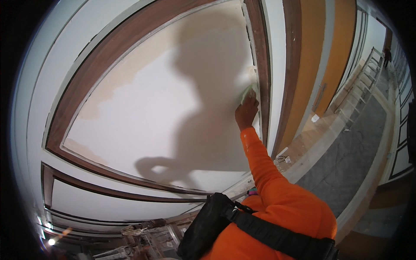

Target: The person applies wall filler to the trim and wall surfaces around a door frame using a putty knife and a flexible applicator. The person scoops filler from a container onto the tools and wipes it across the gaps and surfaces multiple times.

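Note:
My right hand (247,112), at the end of an orange sleeve, is closed on a pale greenish piece of thin material (248,92). It presses this against the right edge of a white wall panel (130,121), beside the dark brown frame moulding (262,56). Whether the piece is cloth or a sanding sheet I cannot tell. Beige patches mark the panel's upper and left parts, and my shadow falls across its middle. My left hand is out of the picture.
A black bag (203,227) hangs on a strap across my body. To the right stand an orange-brown door (305,65) and a metal ladder (366,82) over a grey floor covering (346,164). Clutter (151,240) lies at the lower left, near a bright lamp (51,242).

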Available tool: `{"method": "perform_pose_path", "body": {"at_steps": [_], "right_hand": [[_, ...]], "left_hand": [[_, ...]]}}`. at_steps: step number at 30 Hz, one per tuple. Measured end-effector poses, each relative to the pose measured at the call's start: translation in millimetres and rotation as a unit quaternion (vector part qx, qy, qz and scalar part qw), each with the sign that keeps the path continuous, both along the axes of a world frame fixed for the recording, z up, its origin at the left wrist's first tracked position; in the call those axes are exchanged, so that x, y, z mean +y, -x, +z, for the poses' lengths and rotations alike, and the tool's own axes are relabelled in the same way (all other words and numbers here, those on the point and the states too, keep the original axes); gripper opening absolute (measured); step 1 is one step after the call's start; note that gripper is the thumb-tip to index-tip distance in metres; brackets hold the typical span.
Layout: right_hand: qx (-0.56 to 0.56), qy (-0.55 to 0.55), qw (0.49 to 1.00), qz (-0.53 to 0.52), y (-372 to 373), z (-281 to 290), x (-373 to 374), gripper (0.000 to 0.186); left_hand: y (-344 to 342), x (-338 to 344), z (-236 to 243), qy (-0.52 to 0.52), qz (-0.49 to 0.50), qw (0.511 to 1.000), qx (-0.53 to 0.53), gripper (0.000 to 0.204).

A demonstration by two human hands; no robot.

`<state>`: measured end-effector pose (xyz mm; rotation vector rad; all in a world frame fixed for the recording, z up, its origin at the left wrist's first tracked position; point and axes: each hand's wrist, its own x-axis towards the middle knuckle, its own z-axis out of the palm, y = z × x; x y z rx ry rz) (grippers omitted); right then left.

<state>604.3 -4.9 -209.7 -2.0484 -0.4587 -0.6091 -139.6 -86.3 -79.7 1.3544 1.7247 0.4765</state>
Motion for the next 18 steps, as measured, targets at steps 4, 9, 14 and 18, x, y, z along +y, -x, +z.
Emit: {"method": "perform_pose_path", "body": {"at_steps": [4, 9, 14, 18], "right_hand": [[0.12, -0.18, 0.974, 0.073, -8.9, -57.4, -9.0, 0.065], [0.323, -0.368, 0.864, 0.114, -20.9, -22.7, -20.8, 0.035], [0.396, -0.447, 0.779, 0.192, -38.9, 57.4, -41.1, 0.027], [0.379, -0.493, 0.741, 0.253, -61.0, 136.5, -47.1, 0.023]], "left_hand": [[3.6, 1.0, 1.7, -0.005, -0.011, 1.0, -0.001, 0.036], [1.2, -8.2, -3.9, -0.014, -0.003, 0.999, -0.045, 0.029], [51.7, 13.3, -35.3, -0.189, -0.207, 0.951, 0.127, 0.022], [103.8, 25.1, -59.1, -0.004, -0.061, 0.997, -0.042, 0.024]]}}
